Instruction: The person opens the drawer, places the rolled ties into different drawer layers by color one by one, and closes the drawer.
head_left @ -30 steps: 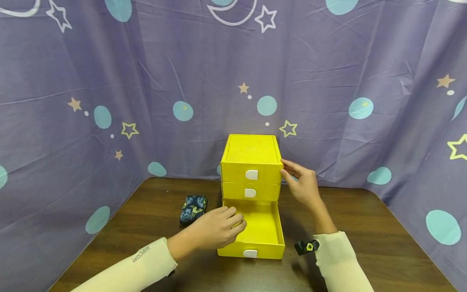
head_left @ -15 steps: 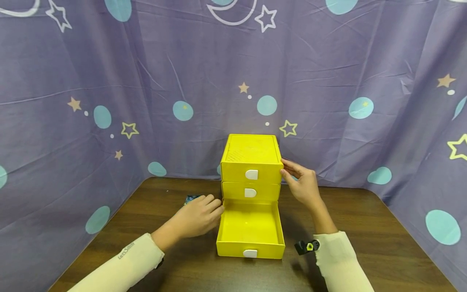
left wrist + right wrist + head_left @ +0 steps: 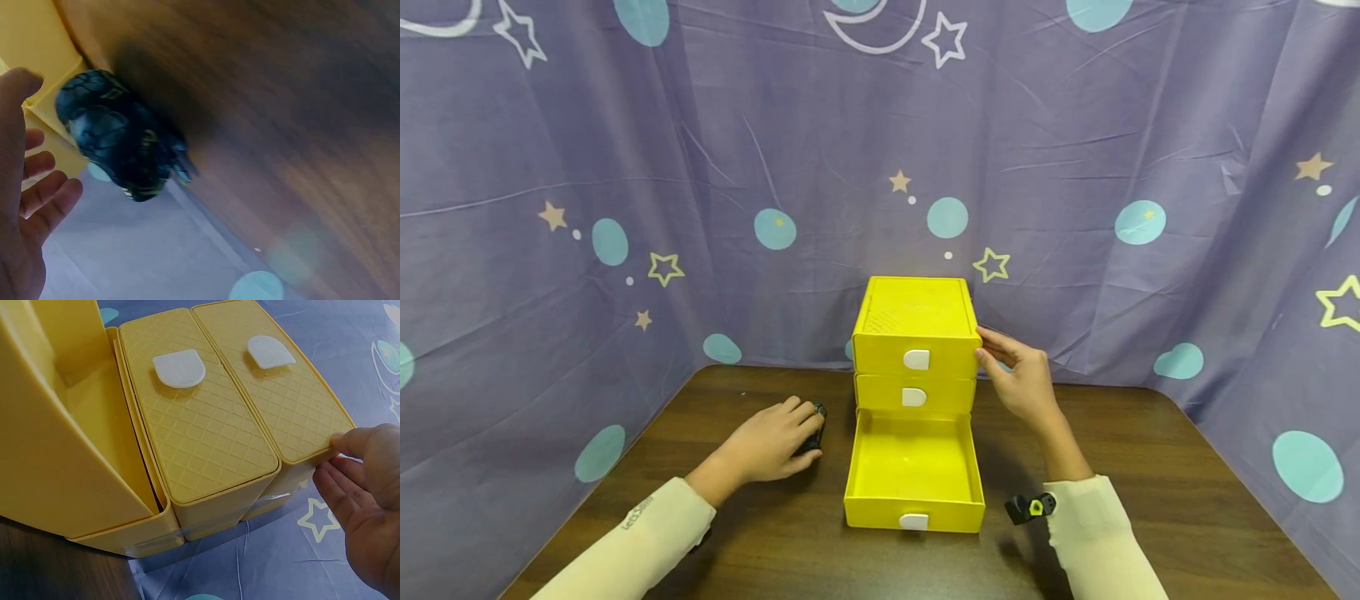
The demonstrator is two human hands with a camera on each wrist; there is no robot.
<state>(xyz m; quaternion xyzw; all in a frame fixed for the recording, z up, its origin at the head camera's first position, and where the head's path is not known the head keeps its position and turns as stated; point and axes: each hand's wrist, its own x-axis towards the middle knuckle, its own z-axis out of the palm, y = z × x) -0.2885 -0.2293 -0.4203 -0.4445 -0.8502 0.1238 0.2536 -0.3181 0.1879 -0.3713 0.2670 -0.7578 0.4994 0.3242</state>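
Observation:
A dark folded cloth bundle (image 3: 103, 128) with a blue and yellow print lies on the table, left of the yellow drawer unit (image 3: 917, 307). My left hand (image 3: 767, 442) is over the bundle, covering most of it in the head view. Seen from the left wrist, the fingers (image 3: 53, 200) are spread and slightly bent beside the cloth. My right hand (image 3: 375, 500) holds the unit's upper front right corner, thumb on the front and fingers along the side. The bottom drawer (image 3: 917, 514) is pulled out with nothing in it; the two drawers above are closed.
White tabs mark the drawer fronts, such as the top tab (image 3: 917, 359). A brown wooden table (image 3: 1120, 467) carries everything. Behind it hangs a purple curtain (image 3: 850, 150) printed with stars and moons.
My left hand has moved left from above the pulled-out drawer to the cloth bundle, which it now largely hides. The right hand has stayed at the unit's corner.

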